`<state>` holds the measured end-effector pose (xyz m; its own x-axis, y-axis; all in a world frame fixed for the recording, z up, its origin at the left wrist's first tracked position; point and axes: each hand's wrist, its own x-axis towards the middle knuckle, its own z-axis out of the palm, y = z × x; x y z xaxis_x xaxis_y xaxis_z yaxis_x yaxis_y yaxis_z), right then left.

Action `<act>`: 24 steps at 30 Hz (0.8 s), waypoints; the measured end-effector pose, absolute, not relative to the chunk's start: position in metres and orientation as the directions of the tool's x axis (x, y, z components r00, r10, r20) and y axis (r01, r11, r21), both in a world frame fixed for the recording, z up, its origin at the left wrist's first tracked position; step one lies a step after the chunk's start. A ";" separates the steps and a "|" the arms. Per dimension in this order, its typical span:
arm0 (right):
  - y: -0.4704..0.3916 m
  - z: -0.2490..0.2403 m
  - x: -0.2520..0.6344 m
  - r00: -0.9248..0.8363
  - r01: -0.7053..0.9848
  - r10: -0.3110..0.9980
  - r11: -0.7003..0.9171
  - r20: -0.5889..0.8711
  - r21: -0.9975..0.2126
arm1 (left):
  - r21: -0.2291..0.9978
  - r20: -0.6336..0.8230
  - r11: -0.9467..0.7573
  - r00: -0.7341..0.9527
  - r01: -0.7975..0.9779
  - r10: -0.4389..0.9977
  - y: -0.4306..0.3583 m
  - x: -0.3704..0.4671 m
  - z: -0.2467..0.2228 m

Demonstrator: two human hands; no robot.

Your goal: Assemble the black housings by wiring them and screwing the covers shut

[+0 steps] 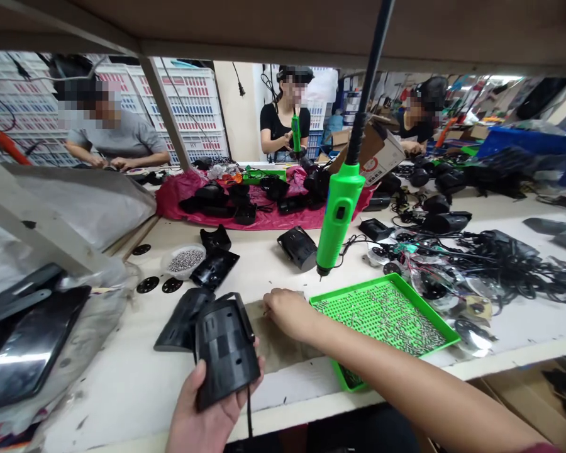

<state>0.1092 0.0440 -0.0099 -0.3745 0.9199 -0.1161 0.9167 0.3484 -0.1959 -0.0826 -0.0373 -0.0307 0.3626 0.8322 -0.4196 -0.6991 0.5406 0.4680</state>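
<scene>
Left hand (217, 409)—black housing (226, 352); tilted

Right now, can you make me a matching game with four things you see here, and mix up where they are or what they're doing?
Things:
1. black housing
2. green power tool
3. round bowl
4. pink sheet

Where or how:
A. spread under black parts farther back on the white table
B. hanging with its tip pointing down
C. held in the left hand
D. standing on the table, with tiny silvery pieces inside

Right pairs: 1-C, 2-B, 3-D, 4-A
</scene>
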 end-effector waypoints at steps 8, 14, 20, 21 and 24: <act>0.045 -0.009 0.108 -0.436 0.881 0.896 0.406 -0.083 -0.241 | 0.693 -0.535 0.420 -0.027 -0.587 0.845 -0.029 -0.074 -0.026; 0.055 -0.009 0.104 -0.448 0.875 0.883 0.399 -0.142 -0.275 | 0.745 -0.483 0.375 -0.058 -0.552 0.874 -0.034 -0.065 -0.023; 0.057 -0.008 0.108 -0.420 0.886 0.892 0.363 -0.169 -0.288 | 0.714 -0.489 0.375 -0.038 -0.592 0.872 -0.037 -0.069 -0.026; 0.057 -0.008 0.109 -0.416 0.888 0.893 0.358 -0.172 -0.289 | 0.714 -0.491 0.375 -0.041 -0.592 0.870 -0.037 -0.070 -0.026; 0.056 -0.007 0.109 -0.411 0.890 0.893 0.351 -0.180 -0.293 | 0.713 -0.492 0.377 -0.038 -0.591 0.870 -0.036 -0.069 -0.026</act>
